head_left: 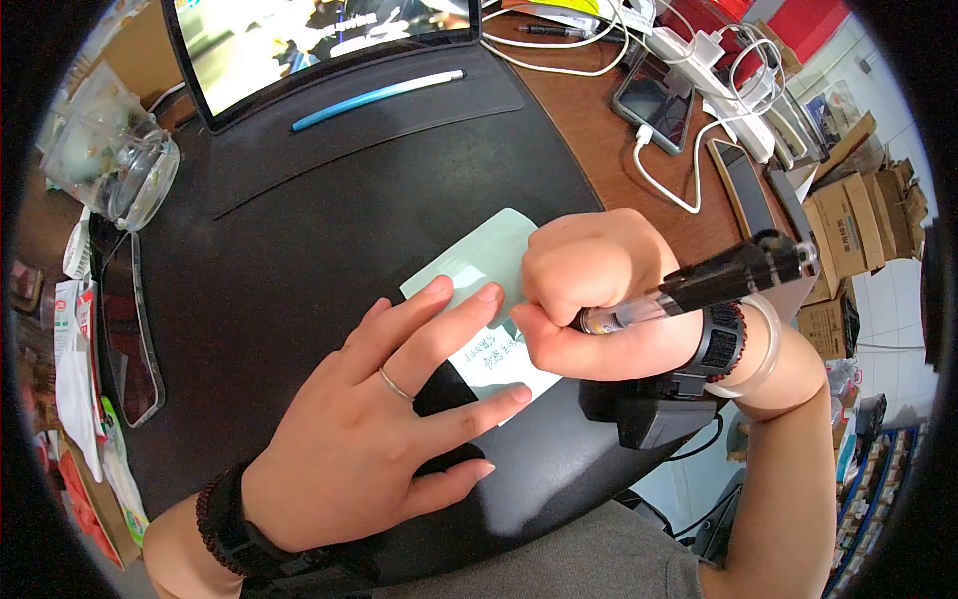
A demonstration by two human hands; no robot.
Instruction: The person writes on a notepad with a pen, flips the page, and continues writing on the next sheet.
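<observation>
1 right hand (609, 295), closed in a fist, clamped on 1 pen (738, 275), black over clear barrel; tip hidden by the fist, couldn't tell if it touched the paper; 1 left hand (359, 429), palm down, fingers spread apart, gripping nothing, three fingertips over the paper; 1 ring (396, 385) on it.

1 pale green sheet of paper (479, 250) lay on the black mat (259, 270), toward the mat's near right edge, partly under both hands; small handwriting (484, 349) showed on it between the hands, too small to read.

Rest of the worktop (559, 95): 1 tablet (319, 45) at the far edge of the mat, screen lit, its white caption unreadable; 1 blue and white stylus (379, 102) on the flap before it; 2 phones (654, 100) along the right side, one with a white plug in its end; 1 white power strip (709, 90) beside them; 1 clear container (110, 160) by the far left corner; no brand legible on any of it.
</observation>
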